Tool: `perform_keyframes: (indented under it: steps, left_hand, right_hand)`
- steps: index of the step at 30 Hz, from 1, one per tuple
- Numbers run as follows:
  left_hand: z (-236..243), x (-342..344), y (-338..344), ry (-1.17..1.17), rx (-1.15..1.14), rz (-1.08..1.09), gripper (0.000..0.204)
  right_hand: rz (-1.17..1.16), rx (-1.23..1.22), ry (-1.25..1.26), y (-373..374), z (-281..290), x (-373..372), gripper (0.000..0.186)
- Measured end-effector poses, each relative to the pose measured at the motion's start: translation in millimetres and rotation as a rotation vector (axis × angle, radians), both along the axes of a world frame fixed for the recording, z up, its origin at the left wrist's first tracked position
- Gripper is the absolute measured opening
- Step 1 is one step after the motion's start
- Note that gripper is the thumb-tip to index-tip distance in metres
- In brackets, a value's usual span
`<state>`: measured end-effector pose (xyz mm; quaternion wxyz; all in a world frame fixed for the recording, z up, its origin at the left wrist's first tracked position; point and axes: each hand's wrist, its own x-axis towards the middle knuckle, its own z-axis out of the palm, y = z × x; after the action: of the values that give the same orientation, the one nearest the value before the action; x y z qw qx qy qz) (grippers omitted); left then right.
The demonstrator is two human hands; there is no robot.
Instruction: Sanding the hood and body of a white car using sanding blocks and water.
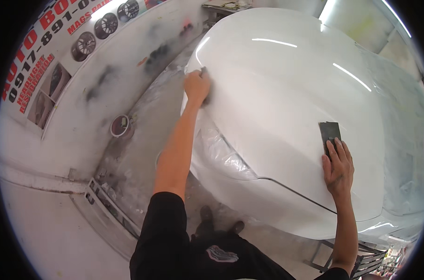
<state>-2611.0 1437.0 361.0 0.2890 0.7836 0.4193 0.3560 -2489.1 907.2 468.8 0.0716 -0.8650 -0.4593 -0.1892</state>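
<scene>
A white car hood (277, 93), glossy with light reflections, spreads out before me. My left hand (197, 87) is closed on the hood's front edge, at the left. Dark bits of a thing show at its far side and beneath it; the fingers hide most of it. Over to the right, my right hand (339, 168) presses a dark grey piece of sandpaper (331, 133) against the hood. Its fingers lie over the near end of the sandpaper, with the thumb along the side. Whether a block sits under the sandpaper, I cannot tell.
Clear plastic film covers the headlight (226, 154), and more sheeting (406, 140) lies over the car at the right. A bucket (121, 126) stands by the paint-marked wall (128, 70). A metal frame (111, 205) is at lower left, a black slatted rack (368, 263) at lower right.
</scene>
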Motion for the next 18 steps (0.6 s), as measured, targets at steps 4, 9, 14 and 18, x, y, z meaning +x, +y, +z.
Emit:
perform_keyframes:
  steps: [4, 9, 14, 18]
  left_hand:
    - [-27, -19, -165, -0.123, 0.104, -0.140, 0.032]
    - [-11, -16, -68, -0.034, 0.232, 0.046, 0.030]
    - [-2, 1, -37, 0.061, -0.148, -0.097, 0.038]
    - [-19, -32, -181, -0.206, 0.175, -0.160, 0.030]
  right_hand:
    - [-0.058, -0.027, -0.033, -19, 9, 0, 0.044]
    - [0.002, -0.004, -0.031, 0, 6, -7, 0.043]
    - [-0.002, -0.001, -0.026, -11, 5, -3, 0.043]
    - [-0.039, -0.027, -0.043, -19, 12, -1, 0.043]
